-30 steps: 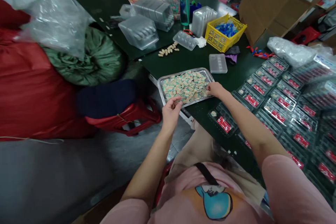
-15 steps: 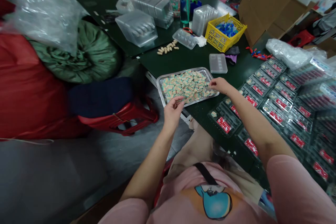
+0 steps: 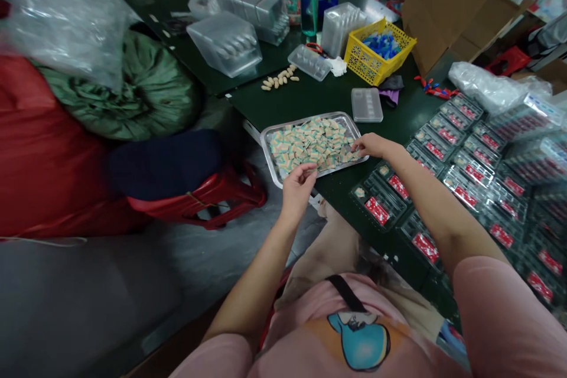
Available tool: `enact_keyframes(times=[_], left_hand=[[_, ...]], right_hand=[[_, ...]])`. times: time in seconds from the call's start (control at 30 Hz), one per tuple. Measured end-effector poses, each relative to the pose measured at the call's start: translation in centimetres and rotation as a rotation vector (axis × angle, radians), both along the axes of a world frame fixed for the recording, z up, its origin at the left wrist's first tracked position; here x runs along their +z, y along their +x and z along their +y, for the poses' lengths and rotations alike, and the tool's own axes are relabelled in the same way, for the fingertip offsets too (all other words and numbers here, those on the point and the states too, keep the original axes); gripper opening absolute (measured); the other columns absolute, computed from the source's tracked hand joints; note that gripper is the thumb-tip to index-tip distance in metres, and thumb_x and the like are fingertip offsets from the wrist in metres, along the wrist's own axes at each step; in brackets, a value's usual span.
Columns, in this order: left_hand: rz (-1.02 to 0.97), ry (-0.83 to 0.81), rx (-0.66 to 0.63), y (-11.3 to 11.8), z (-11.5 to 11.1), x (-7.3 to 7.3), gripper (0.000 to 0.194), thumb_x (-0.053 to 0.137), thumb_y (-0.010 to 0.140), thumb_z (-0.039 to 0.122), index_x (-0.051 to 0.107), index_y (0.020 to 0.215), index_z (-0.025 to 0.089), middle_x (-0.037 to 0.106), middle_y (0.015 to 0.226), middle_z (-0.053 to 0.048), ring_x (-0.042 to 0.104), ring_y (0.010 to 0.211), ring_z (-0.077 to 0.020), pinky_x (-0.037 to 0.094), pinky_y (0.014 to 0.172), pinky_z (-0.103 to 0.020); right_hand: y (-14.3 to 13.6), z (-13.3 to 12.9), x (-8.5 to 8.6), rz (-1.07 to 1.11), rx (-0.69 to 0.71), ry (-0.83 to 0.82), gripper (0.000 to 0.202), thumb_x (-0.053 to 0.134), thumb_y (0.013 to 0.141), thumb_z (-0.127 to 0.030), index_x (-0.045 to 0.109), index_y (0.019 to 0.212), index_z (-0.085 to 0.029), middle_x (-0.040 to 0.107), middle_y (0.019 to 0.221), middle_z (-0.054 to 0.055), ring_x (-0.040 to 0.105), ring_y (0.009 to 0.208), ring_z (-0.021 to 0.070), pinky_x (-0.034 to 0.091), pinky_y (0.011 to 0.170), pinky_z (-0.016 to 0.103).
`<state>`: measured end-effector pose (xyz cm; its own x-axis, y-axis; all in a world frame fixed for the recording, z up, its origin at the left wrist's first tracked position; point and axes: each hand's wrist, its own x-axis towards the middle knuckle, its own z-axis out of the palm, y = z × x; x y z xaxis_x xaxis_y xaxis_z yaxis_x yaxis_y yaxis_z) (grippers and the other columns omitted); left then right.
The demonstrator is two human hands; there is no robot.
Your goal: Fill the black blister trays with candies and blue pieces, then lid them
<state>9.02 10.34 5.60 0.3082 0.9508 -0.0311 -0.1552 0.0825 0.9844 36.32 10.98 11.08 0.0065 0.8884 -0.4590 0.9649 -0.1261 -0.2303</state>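
At far left I record a red fabric bundle [image 3: 53, 153], smooth and bulging, and a green cloth sack [image 3: 124, 94] with gathered folds. Next stands a red plastic stool [image 3: 199, 196] bearing a dark-blue padded cushion [image 3: 163, 162]. On the dark-green worktop [image 3: 252, 106], nested clear plastic trays [image 3: 228, 47] precede a scatter of beige oblong pieces [image 3: 279, 81].

Centrally, a shallow rectangular metal tray [image 3: 267, 156] with rounded corners lies at the worktop's near edge. It holds a heap of small, flat, cream-and-green pieces [image 3: 301, 144]. My view shows the hands apart from each other: the left hand [image 3: 296, 189] at the near rim, thumb close to fingertips; the right hand [image 3: 372, 146] with fingertips among the pieces at the right end. Whether either grips one, I cannot tell.

To the right, a perforated yellow plastic basket [image 3: 361, 65] contains blue parts. Finally come rows of dark flat packs [image 3: 390, 212] with white-dotted red cards [image 3: 377, 211]. Two of the nearest show a pale piece; I judge work under way, with a large heap left.
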Motion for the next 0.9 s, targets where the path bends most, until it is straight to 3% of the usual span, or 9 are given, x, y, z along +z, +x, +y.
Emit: enact_keyframes(times=[0.17,0.33,0.57,0.73,0.9], left_hand=[[0.005,0.001,-0.005,-0.1,0.0,-0.1,0.02,0.072,0.073,0.025,0.072,0.091,0.019,0.071,0.087,-0.003,0.061,0.075,-0.0142,0.047,0.073,-0.027],[0.045,0.016,-0.006,0.1,0.2,-0.3,0.021,0.071,0.073,0.026,0.072,0.092,0.019,0.071,0.086,-0.003,0.061,0.074,-0.0147,0.048,0.073,-0.028],[0.047,0.039,-0.022,0.8,0.3,-0.4,0.021,0.07,0.073,0.027,0.072,0.093,0.019,0.068,0.079,-0.001,0.059,0.071,-0.0136,0.047,0.07,-0.026],[0.034,0.019,-0.036,1.3,0.0,-0.1,0.02,0.071,0.073,0.026,0.072,0.091,0.018,0.07,0.085,-0.003,0.06,0.071,-0.0136,0.046,0.068,-0.026],[0.037,0.026,-0.057,1.9,-0.2,0.2,0.019,0.07,0.073,0.024,0.071,0.091,0.018,0.071,0.089,-0.004,0.062,0.077,-0.0147,0.048,0.073,-0.027]], right_hand=[[0.2,0.6,-0.3,-0.051,0.053,-0.037,0.023,0.068,0.076,-0.009,0.072,0.098,-0.015,0.065,0.085,0.002,0.053,0.074,0.0121,0.037,0.064,0.02],[0.1,0.3,-0.4,-0.042,0.128,0.032,0.008,0.067,0.075,-0.01,0.069,0.081,-0.016,0.062,0.074,0.0,0.05,0.068,0.0113,0.034,0.062,0.02],[1.8,-0.2,0.4,0.049,0.023,0.197,0.025,0.064,0.079,-0.015,0.073,0.102,-0.014,0.068,0.084,0.003,0.057,0.074,0.0129,0.039,0.069,0.022],[3.0,-0.5,0.8,0.055,0.012,0.023,0.033,0.069,0.078,-0.021,0.075,0.111,-0.02,0.07,0.083,0.001,0.059,0.072,0.0133,0.04,0.068,0.023],[2.5,-0.3,-0.1,-0.074,-0.023,-0.066,0.03,0.074,0.073,-0.016,0.078,0.103,-0.021,0.072,0.085,0.003,0.063,0.074,0.0152,0.041,0.064,0.023]])
